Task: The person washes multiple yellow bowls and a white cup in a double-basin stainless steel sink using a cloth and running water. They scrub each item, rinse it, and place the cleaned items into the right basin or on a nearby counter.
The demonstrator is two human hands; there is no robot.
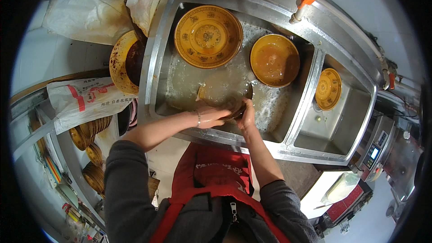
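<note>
Low over the front of the large sink basin, my right hand [247, 114] grips the edge of a dark, tilted bowl [239, 112]. My left hand [212, 116] reaches in from the other side, its fingers against the bowl; blur hides whether they hold anything. Just beyond, another yellow-brown bowl [202, 92] lies partly under the cloudy water. A wide patterned yellow bowl [207, 35] sits at the back left of the basin. To its right, a smaller yellow bowl [274, 60] holds murky liquid.
The steel sink's divider [302, 98] separates a smaller basin on the right, where a yellow dish [328, 89] leans. An orange-handled tap [305, 0] overhangs the back rim. Left stands a stained yellow pot [123, 49]; stacked bowls [91, 130] sit lower. A scale [374, 150] is at right.
</note>
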